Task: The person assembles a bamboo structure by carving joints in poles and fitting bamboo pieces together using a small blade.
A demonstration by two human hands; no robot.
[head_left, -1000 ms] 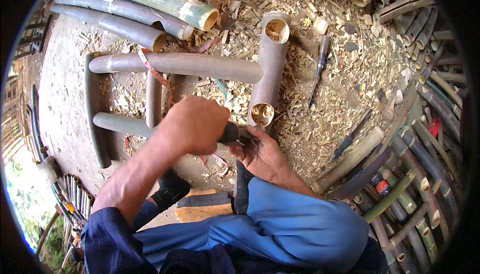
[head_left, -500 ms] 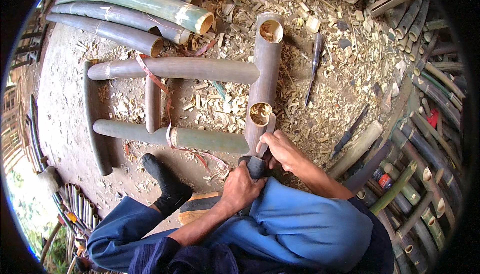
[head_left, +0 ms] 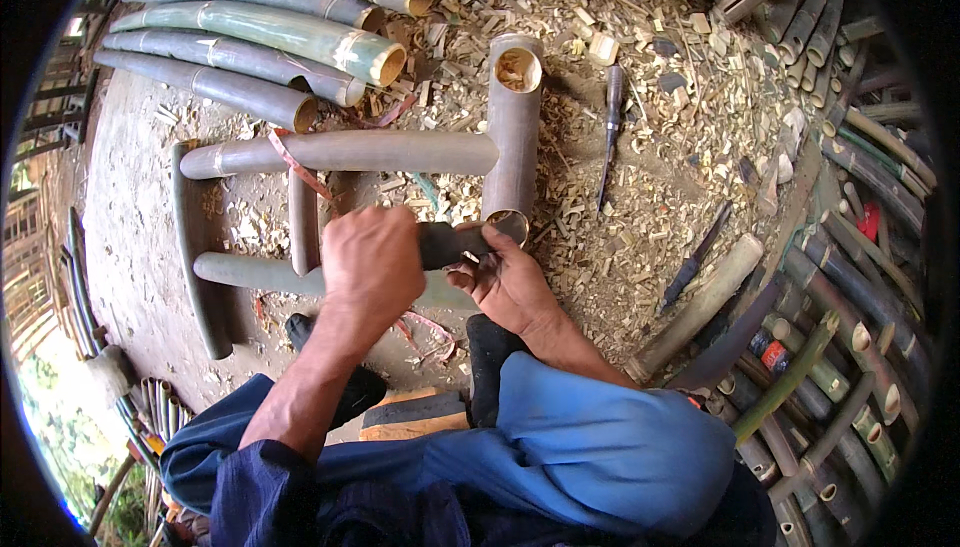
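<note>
My left hand [head_left: 375, 262] is closed around one end of a thick, dark-handled cutting tool [head_left: 440, 245]. At the tool's other end, my right hand [head_left: 512, 282] grips with its thumb along the top, next to the lower round opening of a thick bamboo post [head_left: 513, 152]. The blade is mostly hidden by the fingers and the opening's rim. Joined to the post is a ladder-like bamboo frame, with an upper pole [head_left: 370, 152] and a lower pole [head_left: 255, 272] running left to a crosspiece [head_left: 195, 247]. My left forearm and hand cover part of the lower pole.
Wood chips [head_left: 590, 127] litter the ground. A narrow dark-handled tool [head_left: 612, 112] lies right of the post, and a dark knife-like tool [head_left: 697, 257] farther right. Bamboo poles [head_left: 260, 32] lie at the upper left; more are piled at the right. Red ribbon [head_left: 298, 164] crosses the frame.
My left hand has risen up and left, away from my knee, with the tool's handle now pointing left. My right hand has shifted slightly left and turned, its thumb now on the tool.
</note>
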